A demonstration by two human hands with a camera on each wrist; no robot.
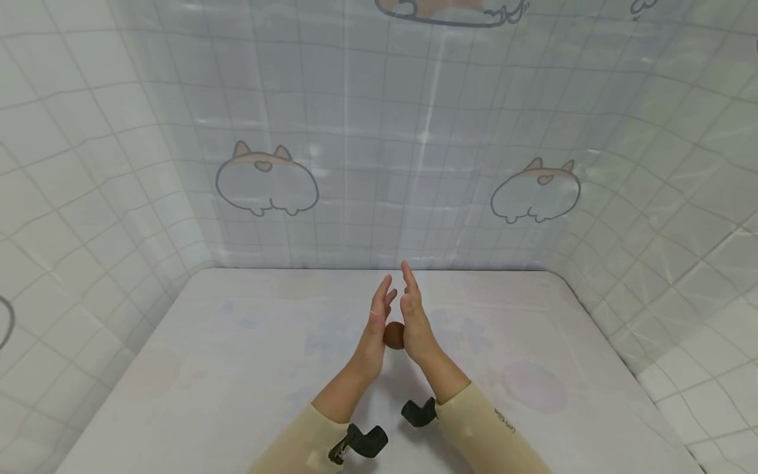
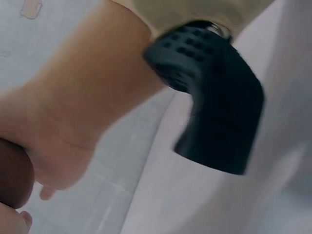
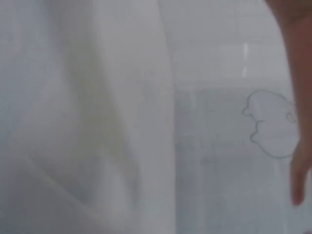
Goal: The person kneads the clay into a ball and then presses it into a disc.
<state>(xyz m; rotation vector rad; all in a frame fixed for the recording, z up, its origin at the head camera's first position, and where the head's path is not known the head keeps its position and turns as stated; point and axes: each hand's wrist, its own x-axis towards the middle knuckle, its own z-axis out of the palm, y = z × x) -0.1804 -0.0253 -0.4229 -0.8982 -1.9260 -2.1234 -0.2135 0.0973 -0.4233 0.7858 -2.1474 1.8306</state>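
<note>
A round brown ball [image 1: 394, 335] sits between the two palms in the head view, touched from both sides. My left hand [image 1: 373, 336] presses it from the left with straight fingers pointing away. From the right, my right hand [image 1: 417, 329] lies against it, its fingers also straight. The fingertips of the two hands stand slightly apart. In the left wrist view the brown ball [image 2: 14, 174] is partly cut off at the left edge. Only a strip of the right hand [image 3: 303, 161] shows at the right edge of the right wrist view, without the ball.
Below the hands is a table [image 1: 237, 368] with a pale patterned cover. A tiled-pattern curtain [image 1: 379, 164] with cartoon animals stands behind it and along both sides. Black camera mounts [image 1: 368, 442] sit on the beige sleeves [image 1: 302, 444].
</note>
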